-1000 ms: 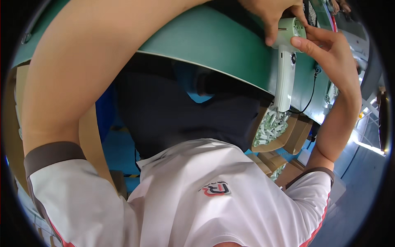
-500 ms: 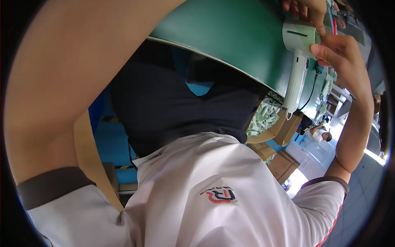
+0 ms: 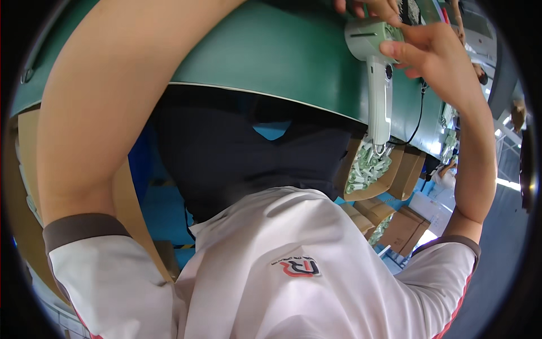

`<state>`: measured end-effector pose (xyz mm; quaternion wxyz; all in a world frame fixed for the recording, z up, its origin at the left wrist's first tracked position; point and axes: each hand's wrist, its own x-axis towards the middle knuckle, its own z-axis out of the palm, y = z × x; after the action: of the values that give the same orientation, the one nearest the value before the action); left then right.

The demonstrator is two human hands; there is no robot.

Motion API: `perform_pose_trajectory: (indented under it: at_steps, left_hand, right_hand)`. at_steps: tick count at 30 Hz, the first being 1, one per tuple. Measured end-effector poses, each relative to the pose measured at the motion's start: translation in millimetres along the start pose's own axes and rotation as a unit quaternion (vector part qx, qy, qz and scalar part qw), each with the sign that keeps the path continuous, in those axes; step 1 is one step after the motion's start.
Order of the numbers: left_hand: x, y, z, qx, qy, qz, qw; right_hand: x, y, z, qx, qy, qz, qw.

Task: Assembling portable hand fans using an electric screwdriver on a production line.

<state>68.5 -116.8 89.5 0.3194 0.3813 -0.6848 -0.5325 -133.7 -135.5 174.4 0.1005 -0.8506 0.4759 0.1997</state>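
Observation:
A pale green and white handheld fan (image 3: 378, 101) stands over the green table at its near right part, its round head up and its handle pointing toward me. A wire loop hangs from the handle's end. My right hand (image 3: 432, 56) is closed at the right side of the fan's head, thumb pressed on the rim. Reaching across from the far side, my left hand (image 3: 375, 8) has its curled fingers at the head's far edge; the upper picture edge cuts part of it off. Both hands' fingertips meet at the head's open face, where the detail is hidden.
The green table (image 3: 254, 62) runs along in front of my lap. A black cable (image 3: 420, 116) lies on its right part. Below the edge, a cardboard box (image 3: 387, 183) holds many pale green parts. More boxes (image 3: 406, 229) stand behind it, and another person (image 3: 446, 176) is farther right.
The view has turned, so the fan and both hands appear farther left and slightly higher. Both hands stay at the fan's head. More of the box at the left shows.

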Motion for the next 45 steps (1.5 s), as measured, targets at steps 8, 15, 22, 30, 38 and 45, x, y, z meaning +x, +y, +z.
perform_pose_trajectory:
  at_steps: [8, 15, 22, 30, 38, 45]
  left_hand:
    - [9, -11, -10, -0.046, -0.086, 0.087, 0.991]
    - [4, -7, 3, -0.056, -0.031, 0.078, 0.995]
    - [1, -2, 8, 0.001, -0.008, 0.078, 0.997]
    - [4, -20, 6, 0.116, 0.019, 0.16, 0.98]
    - [1, -15, 12, 0.125, 0.059, 0.159, 0.978]
    - [4, -9, 17, 0.099, 0.043, 0.112, 0.988]
  right_hand:
    - [-17, -29, -8, 0.076, 0.062, 0.064, 0.993]
    - [-15, 13, 29, 0.193, 0.111, -0.064, 0.973]
    - [-26, 39, 53, 0.305, 0.102, -0.173, 0.931]
    - [-27, 39, 69, 0.333, 0.15, -0.164, 0.916]
    - [-22, 47, 74, 0.249, 0.29, -0.218, 0.898]
    - [-2, 45, 63, 0.234, 0.431, -0.412, 0.768]
